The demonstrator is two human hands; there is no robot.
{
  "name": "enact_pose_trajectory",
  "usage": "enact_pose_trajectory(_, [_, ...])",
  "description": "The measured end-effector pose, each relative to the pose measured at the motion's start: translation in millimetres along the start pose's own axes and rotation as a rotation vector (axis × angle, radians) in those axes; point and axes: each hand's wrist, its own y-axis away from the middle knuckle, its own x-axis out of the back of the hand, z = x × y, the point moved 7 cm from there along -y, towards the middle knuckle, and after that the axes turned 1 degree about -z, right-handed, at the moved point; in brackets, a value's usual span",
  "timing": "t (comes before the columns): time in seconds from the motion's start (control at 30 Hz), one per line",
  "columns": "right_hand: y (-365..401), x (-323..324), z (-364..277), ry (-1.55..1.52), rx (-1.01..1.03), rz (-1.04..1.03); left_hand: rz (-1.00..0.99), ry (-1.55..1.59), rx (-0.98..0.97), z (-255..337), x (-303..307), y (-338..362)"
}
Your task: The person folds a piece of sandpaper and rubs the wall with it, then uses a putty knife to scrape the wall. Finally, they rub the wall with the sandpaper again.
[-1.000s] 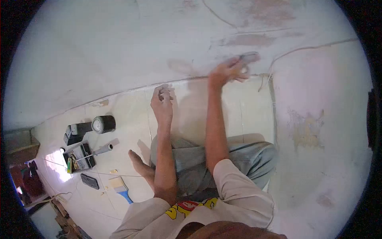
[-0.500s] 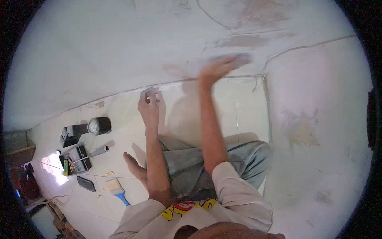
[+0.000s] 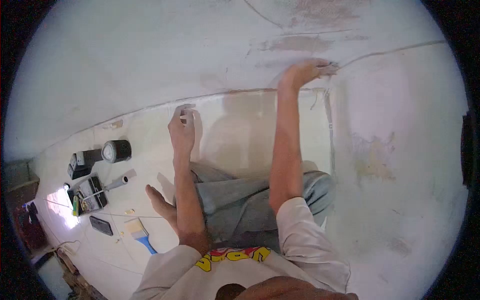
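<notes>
My right hand (image 3: 305, 72) is against the white wall (image 3: 150, 55), close to the corner and just above the floor joint. Its dusty fingers are bent together over something thin and greyish that I cannot make out. Over the pale tiled floor (image 3: 240, 130), near the foot of the wall, my left hand (image 3: 182, 127) has loosely curled fingers, with a gap between them and the thumb. Whitish dust coats those fingertips, and nothing shows in that hand. Brownish rubbed patches (image 3: 300, 44) mark the wall above my right hand.
Left of my bare foot (image 3: 161, 204) lie a blue-handled paintbrush (image 3: 138, 234), a dark phone (image 3: 101, 225) and a black tray (image 3: 102, 192) of tools. Behind them are a black cylinder (image 3: 116, 151) and dark boxes (image 3: 85, 160). A side wall (image 3: 400, 200) borders the right.
My right hand has moved right along the wall, up to the corner, and is less blurred. The left hand stays near the wall's foot. The view has shifted slightly.
</notes>
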Motion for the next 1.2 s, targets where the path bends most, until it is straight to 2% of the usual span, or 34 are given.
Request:
enact_pose_trajectory(0.07, [-19.8,24.9,-24.3,-0.138,0.073,0.175,0.058,-0.011,0.021,-1.1,-1.9,0.7])
enact_pose_trajectory(0.13, [24.7,3.9,-35.4,-0.294,-0.184,-0.006,0.048,-0.021,-0.030,7.2,-11.6,-3.9])
enact_pose_trajectory(0.17, [56.6,-9.7,-53.2,-0.279,-0.127,0.023,0.055,-0.027,-0.039,16.5,-15.1,-5.2])
enact_pose_trajectory(0.2, [87.2,-22.9,-63.9,-0.250,-0.079,0.048,0.004,-0.030,-0.011,24.2,-23.0,-0.3])
enact_pose_trajectory(0.23, [104.6,-46.9,-48.0,-0.120,-0.050,-0.053,-0.051,-0.032,0.016,26.0,-29.5,2.1])
enact_pose_trajectory(0.27, [117.2,-61.4,-36.6,-0.079,-0.067,-0.209,-0.078,-0.018,-0.117,27.5,-31.7,3.1])
enact_pose_trajectory(0.3, [120.5,-70.2,-13.7,-0.072,-0.075,-0.210,-0.085,-0.020,-0.110,24.9,-28.3,4.7])
enact_pose_trajectory(0.37, [115.1,-93.8,15.5,0.262,0.122,-0.204,-0.144,-0.019,-0.005,19.6,-22.1,7.1])
enact_pose_trajectory(0.43, [81.0,-52.5,-14.4,0.077,0.105,0.081,-0.089,-0.039,0.039,14.8,-11.7,7.3])
enact_pose_trajectory(0.5, [33.1,-19.7,-37.4,-0.288,-0.150,-0.094,-0.023,-0.070,0.080,10.7,3.0,5.0])
enact_pose_trajectory(0.6, [17.6,-5.1,-46.0,-0.408,-0.220,-0.055,0.006,-0.008,0.101,10.0,4.8,8.1])
enact_pose_trajectory(0.67, [31.4,-3.6,-48.3,-0.235,-0.025,0.119,0.017,0.023,0.017,15.3,-2.3,5.0])
enact_pose_trajectory(0.73, [63.3,-79.9,46.9,0.352,0.238,0.094,-0.016,0.039,0.046,18.5,-16.1,0.0])
enact_pose_trajectory(0.8, [101.1,-45.2,-67.7,-0.172,0.024,0.025,-0.066,0.049,0.082,19.2,-27.1,1.9])
enact_pose_trajectory(0.9, [97.6,-37.9,-64.4,-0.105,0.090,-0.072,-0.122,-0.009,-0.026,31.0,-28.4,13.9])
enact_pose_trajectory(0.97, [57.0,-43.3,0.9,-0.088,-0.064,-0.143,-0.108,0.028,0.045,38.0,-14.8,16.9])
enact_pose_trajectory(1.03, [11.0,-7.4,-30.0,-0.539,-0.244,-0.082,-0.031,-0.004,0.029,25.3,-10.0,13.6])
enact_pose_trajectory(1.07, [12.8,-8.5,-30.5,-0.540,-0.234,-0.096,0.026,-0.043,0.022,19.4,-8.0,15.9])
enact_pose_trajectory(1.13, [10.9,-4.8,-22.2,-0.041,-0.056,-0.113,0.007,0.025,0.041,17.5,-13.0,19.5])
enact_pose_trajectory(1.2, [52.4,-26.8,-29.8,0.027,-0.054,-0.181,-0.031,0.089,0.025,25.9,-29.5,14.9])
